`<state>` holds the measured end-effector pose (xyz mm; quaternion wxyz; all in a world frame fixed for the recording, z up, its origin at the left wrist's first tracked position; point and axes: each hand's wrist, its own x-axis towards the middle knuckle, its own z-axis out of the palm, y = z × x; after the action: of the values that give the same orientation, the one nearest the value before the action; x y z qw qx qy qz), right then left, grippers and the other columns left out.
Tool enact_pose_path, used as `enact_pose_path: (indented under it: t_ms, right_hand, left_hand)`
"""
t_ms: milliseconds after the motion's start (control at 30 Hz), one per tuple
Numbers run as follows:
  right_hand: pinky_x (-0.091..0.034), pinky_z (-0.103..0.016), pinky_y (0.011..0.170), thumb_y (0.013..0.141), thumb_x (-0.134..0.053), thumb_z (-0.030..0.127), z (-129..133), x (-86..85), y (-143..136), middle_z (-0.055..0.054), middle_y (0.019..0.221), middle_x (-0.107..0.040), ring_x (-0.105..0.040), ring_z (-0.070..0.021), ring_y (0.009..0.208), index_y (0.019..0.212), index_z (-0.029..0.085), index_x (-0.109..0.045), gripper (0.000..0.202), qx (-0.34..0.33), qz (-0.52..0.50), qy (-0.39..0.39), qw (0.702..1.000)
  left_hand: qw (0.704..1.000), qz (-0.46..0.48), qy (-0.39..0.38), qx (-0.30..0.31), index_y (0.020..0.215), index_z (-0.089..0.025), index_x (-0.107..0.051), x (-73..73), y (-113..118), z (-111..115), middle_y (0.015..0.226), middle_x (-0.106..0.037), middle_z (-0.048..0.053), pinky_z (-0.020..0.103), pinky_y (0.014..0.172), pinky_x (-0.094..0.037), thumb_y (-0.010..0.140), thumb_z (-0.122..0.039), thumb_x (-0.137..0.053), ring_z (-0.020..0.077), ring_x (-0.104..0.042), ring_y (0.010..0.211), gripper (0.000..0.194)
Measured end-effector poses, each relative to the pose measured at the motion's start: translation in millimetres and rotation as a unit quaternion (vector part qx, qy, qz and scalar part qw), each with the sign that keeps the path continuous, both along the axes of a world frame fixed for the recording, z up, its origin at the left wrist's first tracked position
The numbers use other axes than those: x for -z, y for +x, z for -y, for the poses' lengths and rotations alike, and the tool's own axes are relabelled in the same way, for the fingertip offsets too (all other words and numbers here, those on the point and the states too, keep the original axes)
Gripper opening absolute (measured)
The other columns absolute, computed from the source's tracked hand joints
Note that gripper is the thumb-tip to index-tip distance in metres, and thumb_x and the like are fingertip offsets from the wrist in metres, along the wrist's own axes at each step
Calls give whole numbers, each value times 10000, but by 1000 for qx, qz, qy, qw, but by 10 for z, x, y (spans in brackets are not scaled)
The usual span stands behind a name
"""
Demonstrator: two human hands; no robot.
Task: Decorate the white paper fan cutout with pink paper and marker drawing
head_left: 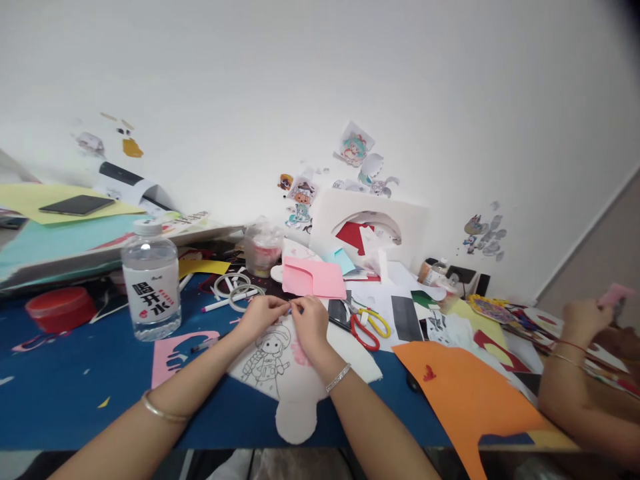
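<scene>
A white fan-shaped paper (295, 377) with a line drawing of a girl and a pink patch lies on the blue tabletop in front of me. Over its upper part, my left hand (263, 317) and my right hand (310, 325) meet at the fingertips. Both hands have their fingers pinched together, and what they hold is too small to make out. Just behind them rests a folded pink paper (314, 277). Scissors with red and yellow handles (369, 330) lie right of my right hand. A cut pink sheet (173, 357) is beneath my left forearm.
A water bottle (151, 283) and a red round container (61, 309) stand at the left. Rings of tape (245, 297) and markers lie behind my left hand. Orange paper (465, 393) overhangs the front edge at right. Another person's hand (583, 320) holds pink paper at far right.
</scene>
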<state>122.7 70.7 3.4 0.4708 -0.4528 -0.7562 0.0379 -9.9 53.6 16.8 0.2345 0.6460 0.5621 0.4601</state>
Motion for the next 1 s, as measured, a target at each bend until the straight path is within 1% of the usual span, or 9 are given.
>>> enact_pose_path:
  t_ms: [100, 200, 367, 467, 567, 667, 800, 900, 1000]
  right_hand:
    - [-415, -279, 698, 779, -550, 131, 9, -5, -5, -34, 783, -680, -590, -186, 779, 745, 213, -686, 162, -9, 15, -6, 1000]
    - [-419, -280, 706, 780, -552, 137, 22, -17, -4, -37, 794, -683, -596, -189, 785, 763, 210, -690, 157, -16, 26, -7, 1000]
    - [-417, -289, 709, 757, -557, 139, 34, -40, -7, -48, 796, -687, -595, -198, 782, 758, 204, -698, 155, -27, 15, -26, 999]
    - [-419, -291, 695, 722, -572, 161, 8, -46, -5, -39, 774, -690, -595, -193, 745, 724, 209, -703, 139, -43, -66, -89, 993]
    - [-434, -280, 675, 703, -570, 195, -61, -35, 18, -31, 742, -694, -605, -182, 709, 726, 198, -707, 138, -59, -142, -142, 978]
    - [-453, -261, 651, 706, -555, 234, -153, -19, 61, -34, 697, -694, -618, -171, 676, 735, 166, -708, 170, -74, -176, -170, 967]
    - [-458, -239, 584, 680, -574, 276, -247, -13, 120, -29, 610, -673, -613, -161, 604, 717, 140, -704, 191, -96, -218, -207, 949]
    - [-453, -231, 563, 666, -576, 276, -278, -12, 142, -19, 582, -660, -608, -156, 588, 727, 142, -702, 194, -103, -242, -221, 939]
    - [-449, -232, 566, 654, -585, 275, -287, -4, 142, -19, 578, -655, -601, -152, 581, 697, 143, -694, 176, -107, -256, -228, 933]
  left_hand:
    - [998, -44, 43, -3, 681, -172, -705, -21, 14, 22, 610, -663, 32, 256, 578, -380, 686, -361, -524, 184, -561, 592, 262]
    - [993, -89, 74, -4, 707, -177, -699, -23, 11, 38, 727, -693, 67, 273, 649, -388, 713, -309, -502, 211, -589, 689, 237]
    - [982, -164, 90, -1, 719, -169, -664, -4, 0, 38, 768, -678, 80, 272, 655, -382, 742, -261, -453, 208, -587, 720, 231]
    - [975, -203, 84, -14, 699, -169, -634, -25, -7, 35, 748, -664, 66, 253, 630, -376, 745, -243, -437, 189, -580, 705, 216]
    - [967, -238, 70, -56, 680, -180, -603, -77, -72, 37, 728, -654, 45, 239, 609, -371, 745, -239, -436, 175, -577, 687, 189]
    - [951, -269, 43, -144, 652, -175, -580, -138, -232, 40, 717, -644, 71, 257, 595, -372, 773, -261, -404, 198, -584, 681, 230]
    - [920, -300, 27, -253, 762, -149, -581, -204, -477, 49, 857, -639, 143, 294, 664, -399, 782, -212, -376, 256, -594, 832, 215]
    - [908, -315, 26, -274, 876, -150, -564, -238, -556, 63, 911, -635, 132, 291, 675, -408, 748, -159, -388, 250, -588, 876, 218]
    - [907, -328, 11, -265, 847, -167, -578, -248, -548, 59, 935, -641, 116, 279, 636, -421, 760, -244, -419, 246, -596, 871, 197]
